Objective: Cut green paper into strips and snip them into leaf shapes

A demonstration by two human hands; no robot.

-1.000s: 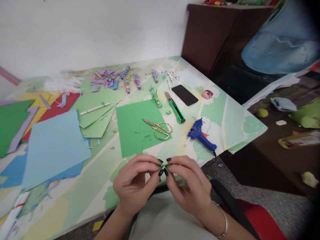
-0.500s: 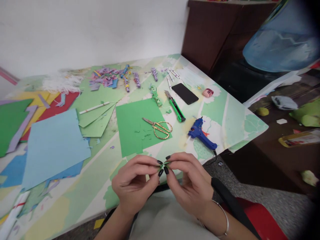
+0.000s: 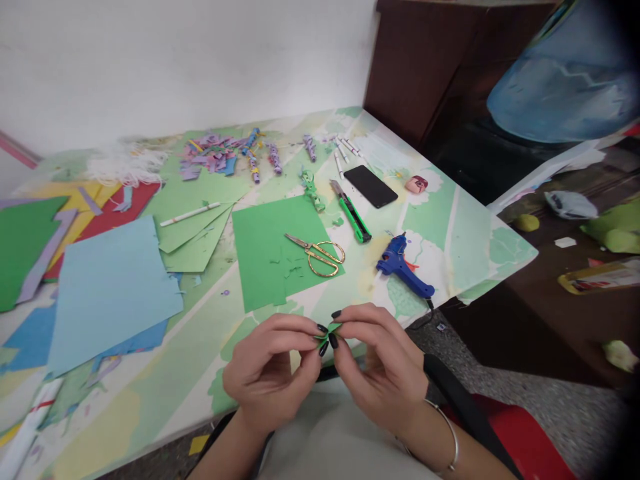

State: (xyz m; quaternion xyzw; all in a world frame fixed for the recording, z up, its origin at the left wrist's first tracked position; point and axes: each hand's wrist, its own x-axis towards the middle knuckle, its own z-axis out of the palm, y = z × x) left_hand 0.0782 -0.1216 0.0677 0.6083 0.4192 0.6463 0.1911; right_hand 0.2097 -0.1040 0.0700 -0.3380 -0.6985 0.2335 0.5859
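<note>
Two-handed pinching at the near edge of the tabletop [image 3: 450, 227]: grips a small green paper piece [image 3: 333, 327] between thumb and forefinger of the left hand [image 3: 270, 373] and likewise of the right hand [image 3: 380, 373], with the dark-nailed fingertips almost touching over it. Holds the piece in the air, just above the tabletop's near rim and the lap, in front of the green sheet [image 3: 270, 247] with the gold scissors [image 3: 317, 255] lying on it. Leaves untouched the blue glue gun [image 3: 403, 273] just to the right, and the green utility knife [image 3: 353, 217] and black phone [image 3: 371, 187] further back.

Looks like a shaping step, creasing or teasing open a tiny fold; too small to tell which. Calls next for a steady hold from one hand while the other presses or tugs, and for light force only, since so slight a scrap probably tears or slips easily.

Hardly differs from half a second ago: same pinch, much the same spot, perhaps slightly more green showing between the fingertips. Shows nothing moved on the tabletop.
</note>
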